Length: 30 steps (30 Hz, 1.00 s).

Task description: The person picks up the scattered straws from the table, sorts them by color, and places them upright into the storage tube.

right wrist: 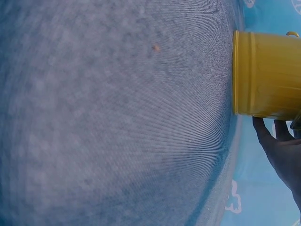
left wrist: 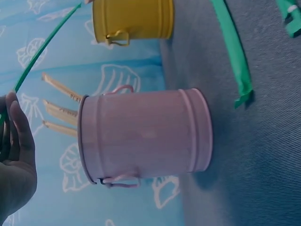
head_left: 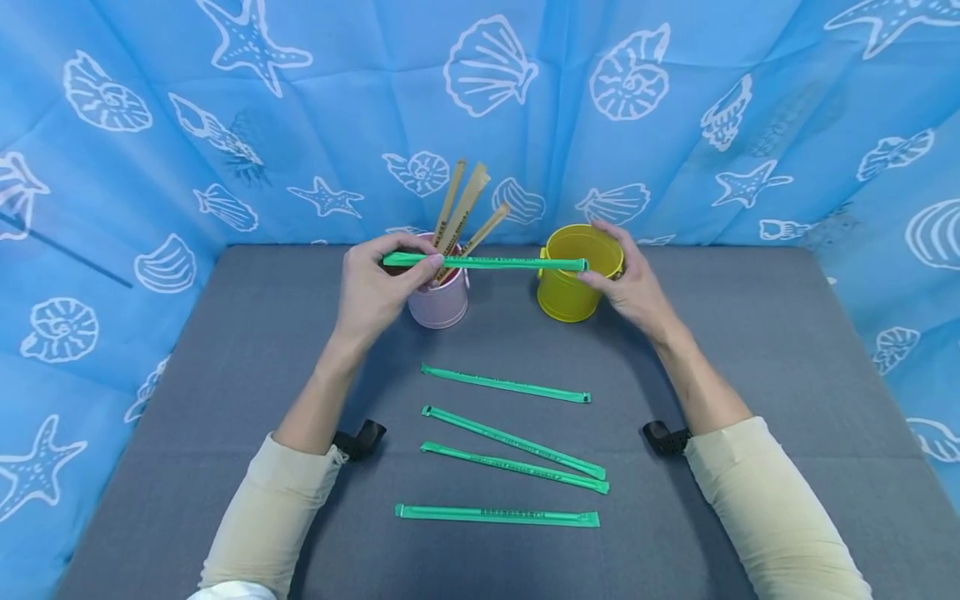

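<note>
From the head camera, your left hand (head_left: 375, 287) pinches one end of a green wrapped straw (head_left: 483, 262) between thumb and fingertips, and your right hand (head_left: 633, 287) pinches the other end beside the rim of the yellow bucket (head_left: 573, 287). The straw hangs level, above the table, spanning the gap between the pink bucket (head_left: 442, 304) and the yellow one. The pink bucket holds three brown wrapped straws (head_left: 465, 212) leaning outward just behind your left fingers; brush them and you may tip them or nudge that light bucket. Four more green straws (head_left: 506, 383) lie on the grey table (head_left: 225, 358) nearer you; a dragging sleeve would likely scatter them.

From the left wrist camera, the pink bucket (left wrist: 146, 136) stands close by your palm (left wrist: 16, 155), and the held straw (left wrist: 44, 47) arcs away towards the yellow bucket (left wrist: 134, 19). That bow suggests the wrapper is limp: let one end go early and it could flop outside the rim. The finger grip itself is out of view here.

From the right wrist camera, your fingertips (right wrist: 263, 134) sit against the yellow bucket's (right wrist: 265, 73) rim; press sideways and the bucket may slide or topple. The straw does not show here.
</note>
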### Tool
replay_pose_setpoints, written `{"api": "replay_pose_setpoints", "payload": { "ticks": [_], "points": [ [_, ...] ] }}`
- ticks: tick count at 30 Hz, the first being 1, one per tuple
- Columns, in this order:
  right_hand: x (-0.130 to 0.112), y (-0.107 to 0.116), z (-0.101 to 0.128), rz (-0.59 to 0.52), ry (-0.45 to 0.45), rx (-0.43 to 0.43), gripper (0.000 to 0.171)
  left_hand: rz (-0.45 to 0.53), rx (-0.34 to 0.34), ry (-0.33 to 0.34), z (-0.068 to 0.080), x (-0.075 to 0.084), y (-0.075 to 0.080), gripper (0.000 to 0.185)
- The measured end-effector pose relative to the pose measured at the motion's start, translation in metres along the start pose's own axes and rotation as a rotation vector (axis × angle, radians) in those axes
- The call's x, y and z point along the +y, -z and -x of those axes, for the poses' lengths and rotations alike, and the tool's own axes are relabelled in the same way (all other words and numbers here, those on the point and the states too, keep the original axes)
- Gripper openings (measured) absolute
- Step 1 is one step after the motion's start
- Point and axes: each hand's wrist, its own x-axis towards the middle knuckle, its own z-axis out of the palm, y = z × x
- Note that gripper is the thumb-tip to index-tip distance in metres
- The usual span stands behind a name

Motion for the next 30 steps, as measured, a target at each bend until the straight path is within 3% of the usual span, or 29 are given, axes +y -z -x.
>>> {"api": "replay_pose_setpoints", "payload": {
  "ticks": [9,21,27,30],
  "points": [
    [-0.001,-0.002,-0.001,0.001,-0.030,0.004,0.074,-0.112,-0.089,-0.045,-0.012,0.006,-0.006,0.008],
    [-0.002,-0.003,-0.001,0.014,-0.011,0.015,0.074,-0.121,-0.138,0.033,-0.026,0.008,-0.019,0.007],
    [-0.002,-0.003,-0.001,0.010,-0.009,0.008,0.073,-0.132,-0.173,0.015,-0.033,0.002,-0.029,0.009],
    [-0.001,-0.002,-0.001,-0.002,-0.010,0.000,0.072,-0.121,-0.197,0.019,-0.038,-0.013,-0.034,0.010]
  ]
}}
